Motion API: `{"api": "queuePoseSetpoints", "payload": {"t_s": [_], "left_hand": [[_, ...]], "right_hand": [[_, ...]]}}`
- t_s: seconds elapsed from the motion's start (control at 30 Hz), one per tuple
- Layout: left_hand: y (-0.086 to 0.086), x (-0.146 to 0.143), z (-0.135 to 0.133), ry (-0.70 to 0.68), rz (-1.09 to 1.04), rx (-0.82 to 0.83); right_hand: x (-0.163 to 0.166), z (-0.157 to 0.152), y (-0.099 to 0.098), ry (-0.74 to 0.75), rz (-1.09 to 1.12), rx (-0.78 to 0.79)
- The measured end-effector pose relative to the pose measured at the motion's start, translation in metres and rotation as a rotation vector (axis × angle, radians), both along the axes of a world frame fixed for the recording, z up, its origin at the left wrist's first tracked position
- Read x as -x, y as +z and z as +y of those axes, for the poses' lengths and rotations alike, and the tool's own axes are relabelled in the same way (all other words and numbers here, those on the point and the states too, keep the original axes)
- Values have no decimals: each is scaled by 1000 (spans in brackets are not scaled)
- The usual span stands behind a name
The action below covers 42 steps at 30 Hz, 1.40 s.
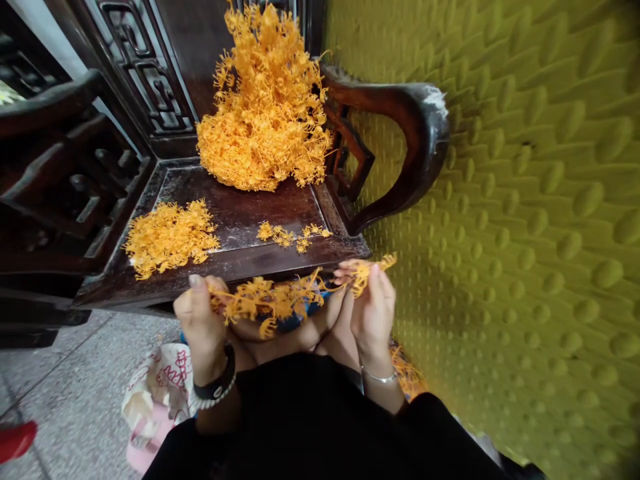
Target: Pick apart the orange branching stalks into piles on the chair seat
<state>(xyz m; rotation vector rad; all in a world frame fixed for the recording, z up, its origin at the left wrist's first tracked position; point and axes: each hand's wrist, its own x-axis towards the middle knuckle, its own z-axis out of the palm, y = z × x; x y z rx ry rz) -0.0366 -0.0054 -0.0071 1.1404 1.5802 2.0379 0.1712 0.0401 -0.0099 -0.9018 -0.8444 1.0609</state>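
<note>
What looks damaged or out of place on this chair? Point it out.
On the dark, curved wooden armrest at the picture's right, a whitish patch breaks the glossy finish; it may be wear. Whitish specks also mark the dark brown wooden seat. Small, spidery orange clusters lie loose near its front; whether spilled there, I cannot tell.

The chair (230, 208), at the top, is dark, shiny wood. The orange strand (260, 298), near the middle, looks rough and frilly. The right-side wall (530, 247) is bumpy. Below, the shirt (310, 420) is dull cloth; the bangle (384, 379) looks like shiny metal.
</note>
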Motion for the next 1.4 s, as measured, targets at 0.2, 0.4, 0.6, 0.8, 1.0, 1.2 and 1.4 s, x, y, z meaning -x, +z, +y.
{"api": "queuePoseSetpoints", "payload": {"t_s": [0.2,0.4,0.6,0.8,1.0,1.2,1.4], "left_hand": [[10,5,-4,-13,-100,-137],[12,-2,-4,13,-175,-189],[8,18,-20,-118,-178,-105],[12,38,-29,-130,-209,-130],[19,-23,-9,-392,-123,117],[19,-53,6,-698,288,233],[12,-64,5,-475,515,111]], "right_hand": [[-28,9,14,-50,108,9],[-53,10,17,-47,149,-21],[-57,9,18,-9,-8,-53],[-49,5,27,120,-359,-131],[-21,-5,34,617,-757,-312],[-12,-8,47,785,-1052,-438],[-4,-6,37,738,-983,-461]]}}
